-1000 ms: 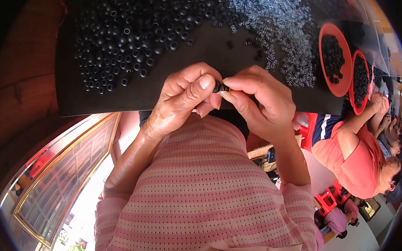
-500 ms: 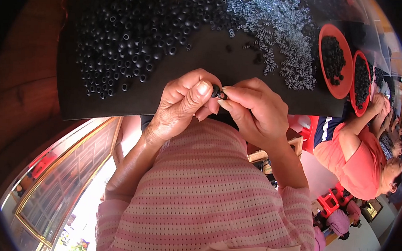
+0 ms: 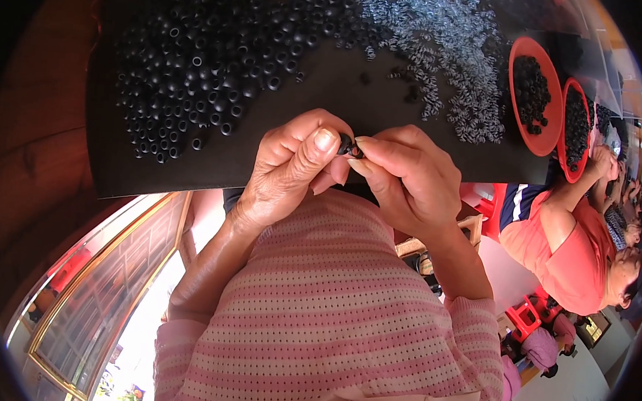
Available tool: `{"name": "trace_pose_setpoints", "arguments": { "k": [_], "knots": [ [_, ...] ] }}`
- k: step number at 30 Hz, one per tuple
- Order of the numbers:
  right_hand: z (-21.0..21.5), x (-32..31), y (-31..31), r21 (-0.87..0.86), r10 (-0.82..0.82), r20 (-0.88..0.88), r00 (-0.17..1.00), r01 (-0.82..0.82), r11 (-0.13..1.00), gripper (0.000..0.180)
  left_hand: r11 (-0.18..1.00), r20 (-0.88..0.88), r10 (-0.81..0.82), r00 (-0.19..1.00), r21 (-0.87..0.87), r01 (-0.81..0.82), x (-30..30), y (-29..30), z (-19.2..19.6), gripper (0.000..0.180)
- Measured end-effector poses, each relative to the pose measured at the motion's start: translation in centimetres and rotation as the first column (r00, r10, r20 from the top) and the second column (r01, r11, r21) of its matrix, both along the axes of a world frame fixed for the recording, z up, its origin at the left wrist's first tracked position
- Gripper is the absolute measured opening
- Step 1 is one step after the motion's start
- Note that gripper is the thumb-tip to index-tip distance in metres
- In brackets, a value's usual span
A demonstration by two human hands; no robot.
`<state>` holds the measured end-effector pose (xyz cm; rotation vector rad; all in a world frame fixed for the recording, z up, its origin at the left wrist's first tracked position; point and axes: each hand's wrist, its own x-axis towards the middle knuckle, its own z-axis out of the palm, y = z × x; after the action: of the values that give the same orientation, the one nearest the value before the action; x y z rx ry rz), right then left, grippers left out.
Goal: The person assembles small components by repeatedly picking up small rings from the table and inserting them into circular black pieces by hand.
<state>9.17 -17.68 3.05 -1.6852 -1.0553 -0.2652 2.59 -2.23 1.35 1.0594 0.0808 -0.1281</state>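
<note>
Right here, two small black parts (image 3: 346, 145), seemingly, pinched between left hand (image 3: 291, 160) and right hand (image 3: 419, 177), two red bowls (image 3: 544, 141) rightward

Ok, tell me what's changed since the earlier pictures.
The left hand and right hand have dropped slightly in the picture, toward the body. Nothing was visibly taken up or let go; they still pinch a small black piece. The red bowls, black ring pile and silvery coils look unchanged.

No readable text, labels, brands, numbers or signs anywhere in view
</note>
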Motion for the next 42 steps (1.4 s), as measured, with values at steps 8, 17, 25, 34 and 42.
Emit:
{"name": "trace_pose_setpoints", "arguments": {
  "k": [8, 17, 25, 34, 42],
  "knots": [
    [0.0, 0.0, 0.1, -0.035, -0.022, 0.039, 0.999, 0.023, 0.999, 0.026, 0.999, -0.019, -0.017, 1.0, -0.041, 0.016, 0.1, 0.1, 0.1, 0.04],
    [-0.4, -0.1, 0.4, -0.004, -0.026, 0.074, 0.997, 0.027, 1.0, 0.025, 1.0, -0.016, 0.01, 1.0, -0.021, -0.01, 0.0, -0.1, 0.0, 0.037],
    [1.7, 0.6, -0.2, -0.214, 0.064, -0.159, 0.985, -0.098, 0.972, 0.018, 1.0, -0.027, -0.008, 1.0, -0.028, 0.007, -0.1, 0.4, -0.3, 0.038],
    [1.9, 2.2, -0.2, -0.228, 0.293, -0.197, 0.936, -0.335, 0.914, 0.033, 0.994, -0.019, -0.009, 1.0, -0.107, 0.007, -0.4, 0.5, -0.6, 0.035],
    [1.2, 1.4, 0.3, -0.188, 0.233, -0.124, 0.965, -0.253, 0.949, 0.018, 0.998, 0.053, -0.025, 0.998, -0.051, 0.028, -0.2, 0.4, -0.5, 0.034]
  ]
}}
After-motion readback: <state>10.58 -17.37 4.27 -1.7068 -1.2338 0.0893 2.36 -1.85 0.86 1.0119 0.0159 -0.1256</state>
